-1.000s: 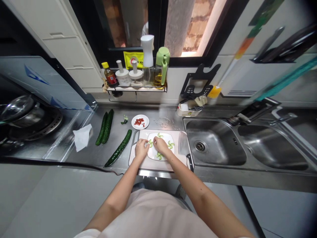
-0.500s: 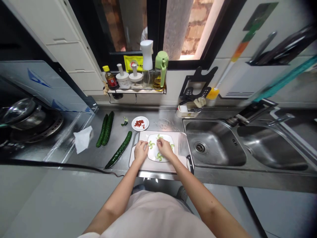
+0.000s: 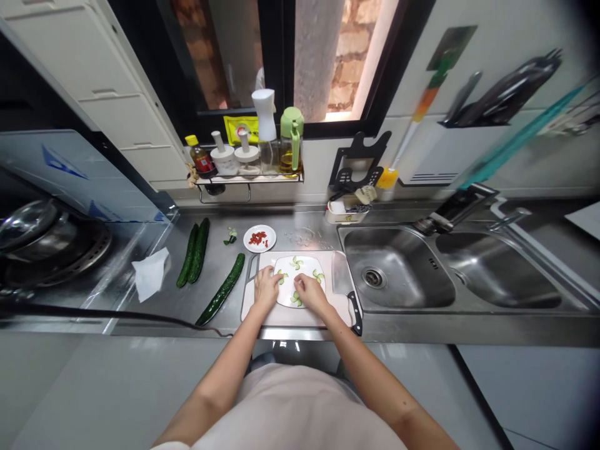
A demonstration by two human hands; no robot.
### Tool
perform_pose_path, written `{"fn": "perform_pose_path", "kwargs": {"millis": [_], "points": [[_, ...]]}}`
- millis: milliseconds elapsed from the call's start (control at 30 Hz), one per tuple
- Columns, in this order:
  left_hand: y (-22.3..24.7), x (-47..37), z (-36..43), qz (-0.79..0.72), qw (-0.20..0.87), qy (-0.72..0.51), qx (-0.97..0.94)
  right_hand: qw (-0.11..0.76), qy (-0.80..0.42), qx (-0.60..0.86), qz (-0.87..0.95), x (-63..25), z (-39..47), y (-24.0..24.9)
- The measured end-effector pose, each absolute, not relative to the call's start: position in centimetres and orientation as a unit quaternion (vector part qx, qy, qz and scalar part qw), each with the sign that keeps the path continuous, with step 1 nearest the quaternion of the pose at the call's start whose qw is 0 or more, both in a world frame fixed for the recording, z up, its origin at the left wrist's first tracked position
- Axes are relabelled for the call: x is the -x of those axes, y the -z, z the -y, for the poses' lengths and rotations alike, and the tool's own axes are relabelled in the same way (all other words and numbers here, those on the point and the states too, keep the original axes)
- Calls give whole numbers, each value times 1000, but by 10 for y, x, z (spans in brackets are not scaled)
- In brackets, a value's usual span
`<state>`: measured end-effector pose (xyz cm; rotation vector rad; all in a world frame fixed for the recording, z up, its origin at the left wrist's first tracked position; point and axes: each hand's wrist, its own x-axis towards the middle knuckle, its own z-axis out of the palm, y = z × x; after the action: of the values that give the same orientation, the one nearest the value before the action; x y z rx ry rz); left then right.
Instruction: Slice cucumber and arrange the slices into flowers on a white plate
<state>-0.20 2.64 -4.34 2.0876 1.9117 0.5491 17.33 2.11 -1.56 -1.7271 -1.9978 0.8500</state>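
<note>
On the cutting board [image 3: 290, 317], a white plate [image 3: 307, 267] is holding four cucumber pinwheels [image 3: 296, 262]; left hand [image 3: 265, 291] is sitting bent-fingered by the leftmost, right hand [image 3: 310, 292] is hovering mid-plate, kinda bunched, can't tell if either's pinching anything.

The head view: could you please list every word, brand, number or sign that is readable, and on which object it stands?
No text is readable.
Yellow packet: print, too small to read.
Yellow-capped bottle: red label, too small and blurred.
Small white caddy: a tiny mark, unreadable.
White plate: no lettering seen.
</note>
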Motion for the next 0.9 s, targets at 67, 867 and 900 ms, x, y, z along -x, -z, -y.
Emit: {"fn": "perform_pose_path", "kwargs": {"millis": [67,867,900], "points": [[45,2,-27,-656,130,-187,-720,156,-293,620,711,-172,-23,14],[46,8,-20,-666,129,-221,-701,9,-247,587,771,-154,-41,12],[46,8,-20,-668,129,-223,-698,11,-248,587,770,-153,-41,12]]}}
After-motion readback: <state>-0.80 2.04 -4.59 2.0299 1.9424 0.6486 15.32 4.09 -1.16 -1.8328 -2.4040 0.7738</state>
